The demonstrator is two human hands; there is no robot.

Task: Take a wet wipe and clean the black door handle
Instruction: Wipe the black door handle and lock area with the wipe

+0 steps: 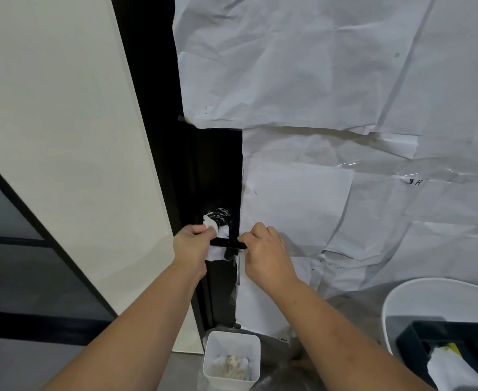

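Left hand (192, 244) pinches wet wipe (215, 251) against black door handle (228, 243); right hand (263, 249) pinches lever tip; risk: wipe slips, white smear remains.

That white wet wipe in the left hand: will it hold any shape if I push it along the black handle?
Probably not. The white wet wipe drapes limply around the black door handle and bunches at the left hand, so it looks floppy. It likely needs finger pressure behind it. The right hand pinches the handle's end.
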